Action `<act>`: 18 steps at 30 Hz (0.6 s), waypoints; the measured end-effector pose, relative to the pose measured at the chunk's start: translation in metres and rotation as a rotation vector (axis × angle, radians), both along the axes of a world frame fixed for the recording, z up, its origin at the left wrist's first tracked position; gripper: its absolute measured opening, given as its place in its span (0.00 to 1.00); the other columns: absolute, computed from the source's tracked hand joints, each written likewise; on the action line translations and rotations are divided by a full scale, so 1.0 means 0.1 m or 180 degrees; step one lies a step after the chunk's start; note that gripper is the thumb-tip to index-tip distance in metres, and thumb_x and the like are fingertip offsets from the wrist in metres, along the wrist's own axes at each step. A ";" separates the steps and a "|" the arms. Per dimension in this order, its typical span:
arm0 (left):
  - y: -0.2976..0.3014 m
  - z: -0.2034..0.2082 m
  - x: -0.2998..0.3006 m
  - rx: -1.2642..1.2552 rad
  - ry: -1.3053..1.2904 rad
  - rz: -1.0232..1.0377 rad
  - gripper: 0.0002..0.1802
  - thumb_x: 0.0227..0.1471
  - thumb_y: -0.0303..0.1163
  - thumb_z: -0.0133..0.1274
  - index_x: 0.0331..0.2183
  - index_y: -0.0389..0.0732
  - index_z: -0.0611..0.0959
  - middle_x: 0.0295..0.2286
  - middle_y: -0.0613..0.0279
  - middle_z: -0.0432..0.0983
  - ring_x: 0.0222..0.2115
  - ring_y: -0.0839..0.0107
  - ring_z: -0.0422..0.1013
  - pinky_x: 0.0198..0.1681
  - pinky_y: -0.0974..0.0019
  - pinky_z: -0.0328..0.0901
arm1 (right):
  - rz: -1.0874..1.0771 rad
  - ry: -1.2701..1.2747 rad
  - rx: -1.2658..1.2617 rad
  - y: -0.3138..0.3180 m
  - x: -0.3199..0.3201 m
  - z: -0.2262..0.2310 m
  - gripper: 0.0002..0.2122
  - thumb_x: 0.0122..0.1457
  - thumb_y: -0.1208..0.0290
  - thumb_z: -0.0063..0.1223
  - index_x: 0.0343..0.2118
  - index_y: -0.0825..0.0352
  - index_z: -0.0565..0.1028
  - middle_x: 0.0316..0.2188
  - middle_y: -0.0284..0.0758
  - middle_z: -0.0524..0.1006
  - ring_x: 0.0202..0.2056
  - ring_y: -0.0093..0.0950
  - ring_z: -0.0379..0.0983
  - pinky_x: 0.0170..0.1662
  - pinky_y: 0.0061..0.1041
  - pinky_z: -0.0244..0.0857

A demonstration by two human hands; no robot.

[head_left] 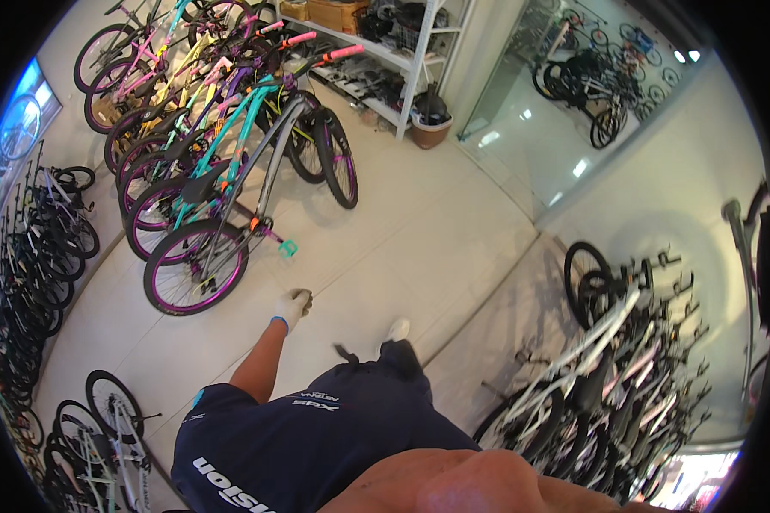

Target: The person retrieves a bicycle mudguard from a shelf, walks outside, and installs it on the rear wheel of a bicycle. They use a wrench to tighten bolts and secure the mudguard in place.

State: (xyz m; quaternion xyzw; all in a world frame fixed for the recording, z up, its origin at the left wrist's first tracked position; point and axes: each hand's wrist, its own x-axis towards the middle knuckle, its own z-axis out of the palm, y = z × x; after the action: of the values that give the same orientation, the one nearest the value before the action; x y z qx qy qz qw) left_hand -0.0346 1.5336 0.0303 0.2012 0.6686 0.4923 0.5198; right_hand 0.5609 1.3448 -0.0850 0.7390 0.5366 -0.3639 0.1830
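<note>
My left hand [294, 308], in a pale work glove with a blue cuff, hangs beside my body over the light tiled floor. Its fingers are curled in, and nothing shows in them. Nearest to it is a grey bicycle [265, 162] with purple rims, orange details and a teal pedal [287, 248]; the hand is apart from it. The bicycle stands at the near end of a packed row, next to a teal bicycle [241, 128]. My right hand is out of view.
White bicycles [607, 333] stand close together on the right; more bicycles [115, 410] are at the lower left. A shelf rack [415, 64] and a brown pot [430, 132] stand at the back. A glass panel [509, 111] rises at the back right.
</note>
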 end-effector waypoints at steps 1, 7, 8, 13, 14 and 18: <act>0.44 0.02 -0.02 0.0095 0.0031 0.0042 0.11 0.65 0.34 0.52 0.40 0.40 0.86 0.25 0.66 0.79 0.22 0.75 0.73 0.25 0.67 0.68 | 0.0043 0.0057 -0.0083 0.39 -0.01 -0.06 0.14 0.63 0.59 0.57 0.41 0.63 0.86 0.43 0.44 0.86 0.44 0.39 0.83 0.49 0.46 0.76; 1.96 -0.66 0.09 -0.1153 0.0902 -0.0743 0.17 0.61 0.36 0.53 0.24 0.38 0.83 0.18 0.62 0.76 0.17 0.71 0.71 0.20 0.61 0.65 | 0.0994 -0.0114 -0.0252 3.46 0.13 -0.04 0.16 0.63 0.56 0.55 0.43 0.61 0.86 0.45 0.43 0.86 0.47 0.42 0.83 0.51 0.46 0.76; 2.04 -0.75 0.15 -0.1688 0.0838 -0.1040 0.21 0.64 0.41 0.52 0.21 0.40 0.81 0.16 0.59 0.75 0.14 0.65 0.71 0.19 0.56 0.66 | 0.1372 -0.0205 -0.0248 4.00 0.17 0.01 0.17 0.63 0.55 0.55 0.44 0.61 0.86 0.45 0.42 0.86 0.47 0.42 0.83 0.51 0.46 0.76; 2.60 -0.83 0.37 -0.2548 0.1352 -0.2327 0.17 0.62 0.37 0.53 0.24 0.38 0.81 0.19 0.56 0.77 0.19 0.62 0.74 0.21 0.55 0.66 | 0.0380 0.0342 0.0100 7.21 0.19 0.39 0.13 0.65 0.58 0.52 0.38 0.62 0.83 0.34 0.39 0.83 0.36 0.38 0.80 0.40 0.41 0.75; 2.79 -0.81 0.40 -0.2595 0.1077 -0.2037 0.16 0.62 0.36 0.53 0.24 0.38 0.81 0.19 0.57 0.76 0.19 0.62 0.74 0.21 0.56 0.66 | -0.1339 0.1427 0.0488 7.94 0.12 0.51 0.12 0.67 0.64 0.51 0.30 0.64 0.80 0.22 0.37 0.80 0.23 0.31 0.78 0.28 0.37 0.75; 3.80 -0.98 0.38 -0.2587 0.0536 -0.1337 0.14 0.61 0.35 0.53 0.26 0.39 0.82 0.19 0.60 0.75 0.18 0.65 0.72 0.20 0.58 0.65 | -0.1526 0.2648 0.1518 10.56 -0.48 1.03 0.08 0.69 0.68 0.53 0.45 0.67 0.77 0.27 0.35 0.80 0.24 0.27 0.76 0.28 0.31 0.75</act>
State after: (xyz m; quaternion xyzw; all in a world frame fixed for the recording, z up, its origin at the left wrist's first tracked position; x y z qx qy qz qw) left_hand 0.0030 1.9140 -0.0677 0.1515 0.7919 0.0565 0.5888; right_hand 0.5126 2.4009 0.0178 0.6553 0.4478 -0.5256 -0.3063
